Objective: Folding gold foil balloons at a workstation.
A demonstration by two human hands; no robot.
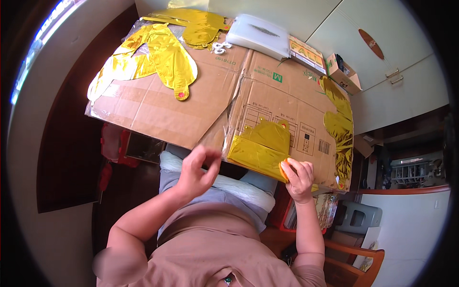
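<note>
A gold foil balloon, folded flat, lies at the near edge of the cardboard sheet. My right hand is closed on a small orange piece, its kind unclear, at the balloon's near right corner. Left of the balloon, my left hand hovers by the cardboard's edge with fingers curled; motion smears the fingertips, and nothing shows between them. Another gold foil balloon is spread at the left. More gold foil lies behind it, and further gold balloons line the right edge.
A translucent plastic box stands at the back, with small white curled pieces beside it. Small cartons sit at the back right by the cabinets. A wooden chair is at lower right, near a grey stool.
</note>
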